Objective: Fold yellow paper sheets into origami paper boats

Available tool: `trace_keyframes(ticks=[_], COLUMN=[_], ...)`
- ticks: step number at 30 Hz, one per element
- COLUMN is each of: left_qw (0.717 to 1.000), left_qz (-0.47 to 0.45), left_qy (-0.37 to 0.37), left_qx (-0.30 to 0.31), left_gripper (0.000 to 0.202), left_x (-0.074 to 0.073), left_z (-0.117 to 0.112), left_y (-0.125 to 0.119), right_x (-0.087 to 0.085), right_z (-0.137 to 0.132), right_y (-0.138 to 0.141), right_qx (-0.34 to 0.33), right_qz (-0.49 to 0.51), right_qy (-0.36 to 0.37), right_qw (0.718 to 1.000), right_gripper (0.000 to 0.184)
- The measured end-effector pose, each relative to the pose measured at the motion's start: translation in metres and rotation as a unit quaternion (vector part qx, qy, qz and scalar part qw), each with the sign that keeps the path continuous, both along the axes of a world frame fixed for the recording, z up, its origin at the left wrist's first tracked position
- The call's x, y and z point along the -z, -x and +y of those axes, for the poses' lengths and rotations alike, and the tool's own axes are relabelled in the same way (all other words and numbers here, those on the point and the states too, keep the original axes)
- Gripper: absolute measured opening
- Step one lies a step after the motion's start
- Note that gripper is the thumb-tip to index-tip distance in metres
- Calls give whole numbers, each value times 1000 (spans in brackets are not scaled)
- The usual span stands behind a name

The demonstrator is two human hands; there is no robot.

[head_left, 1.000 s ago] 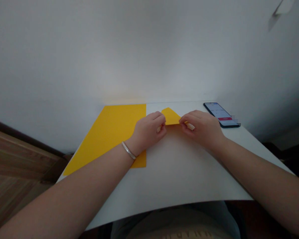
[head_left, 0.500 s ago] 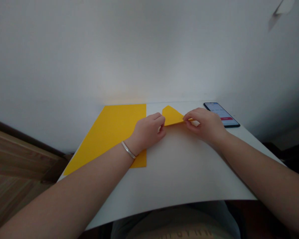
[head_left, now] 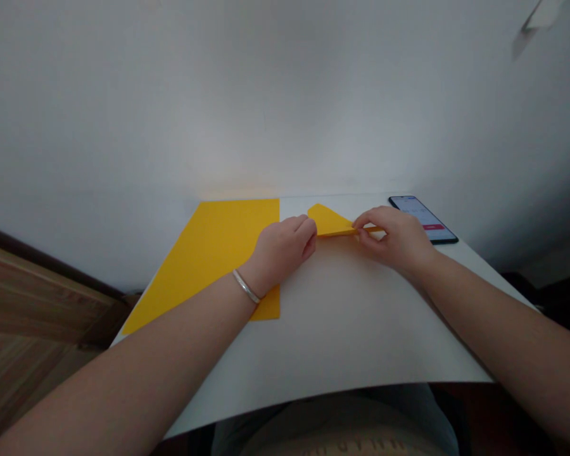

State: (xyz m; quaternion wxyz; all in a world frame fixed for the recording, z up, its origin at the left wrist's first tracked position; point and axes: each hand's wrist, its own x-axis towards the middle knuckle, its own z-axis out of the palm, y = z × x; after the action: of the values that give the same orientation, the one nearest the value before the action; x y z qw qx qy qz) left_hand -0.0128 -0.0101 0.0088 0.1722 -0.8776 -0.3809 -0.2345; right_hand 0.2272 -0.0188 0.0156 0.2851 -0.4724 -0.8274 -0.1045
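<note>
A folded piece of yellow paper (head_left: 330, 220) is held between my two hands above the white table. My left hand (head_left: 287, 246) is closed on its left end, with the fingertips partly hidden behind the knuckles. At the paper's right side, the thumb and fingers of my right hand (head_left: 392, 235) pinch its near edge, and a narrow yellow strip runs on through the grip. The paper's far side rises to a blunt point. Beneath my left wrist lies a large flat yellow sheet (head_left: 218, 240), partly covered by the forearm.
A phone (head_left: 422, 218) with a lit screen lies at the table's back right, just beyond my right hand. The white table (head_left: 351, 329) meets a pale wall (head_left: 285, 95) at the back. Wooden furniture (head_left: 38, 297) stands to the left, below the table's edge.
My right hand has shifted slightly to the right along the folded paper's edge. My left hand's fingers have curled in more, and the paper sits a little flatter.
</note>
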Motion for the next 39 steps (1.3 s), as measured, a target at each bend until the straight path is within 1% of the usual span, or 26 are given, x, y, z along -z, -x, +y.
trace_keyframes(ticks=[4, 7, 10, 12, 14, 15, 19, 22, 24, 26, 28, 30, 32, 35, 37, 39], left_qw=[1000, 998, 994, 992, 992, 992, 993, 994, 995, 996, 996, 994, 993, 985, 975, 958], left_qz=[30, 51, 83, 99, 102, 101, 93, 78, 66, 58, 63, 64, 36, -41, -93, -153], left_qy=[6, 9, 10, 19, 35, 45, 70, 78, 73, 62, 56, 60, 74, 118, 163, 210], left_qx=[-8, 27, 69, 75, 62, 53, 6, -17, -20, -9, 23, 60, 87, 117, 121, 122], left_gripper=[8, 15, 16, 14, 13, 13, 13, 13, 13, 13, 14, 15, 16, 21, 24, 24], left_x=[-2, -4, -4, -2, -1, 0, 5, 9, 10, 9, 5, 2, 0, 4, 9, 14], left_z=[-1, 0, 2, 3, 5, 5, 6, 7, 8, 8, 8, 7, 7, 9, 13, 17], left_y=[0, 0, -1, -2, -3, -3, 0, 3, 4, 4, 2, -1, -3, -4, -3, -1], right_x=[-5, -6, -5, -5, -6, -7, -7, -6, -6, -8, -10, -11, -12, -12, -11, -8], right_z=[-5, -10, -13, -15, -15, -14, -8, -3, -1, -3, -7, -12, -15, -16, -14, -11], right_y=[5, 12, 19, 22, 22, 21, 10, 2, 1, 4, 10, 15, 19, 19, 16, 12], right_qx=[17, 11, -22, -60, -82, -82, -54, -50, -44, -29, -17, -30, -63, -116, -140, -145], right_qz=[-46, -72, -102, -121, -132, -136, -152, -181, -197, -209, -218, -217, -197, -152, -136, -128], right_qy=[-6, -4, 13, 30, 56, 72, 131, 141, 135, 118, 98, 91, 92, 104, 116, 130], right_qw=[999, 997, 994, 990, 986, 985, 978, 972, 970, 970, 971, 971, 974, 976, 974, 973], right_gripper=[10, 12, 18, 20, 21, 21, 27, 24, 20, 17, 18, 20, 19, 16, 20, 27])
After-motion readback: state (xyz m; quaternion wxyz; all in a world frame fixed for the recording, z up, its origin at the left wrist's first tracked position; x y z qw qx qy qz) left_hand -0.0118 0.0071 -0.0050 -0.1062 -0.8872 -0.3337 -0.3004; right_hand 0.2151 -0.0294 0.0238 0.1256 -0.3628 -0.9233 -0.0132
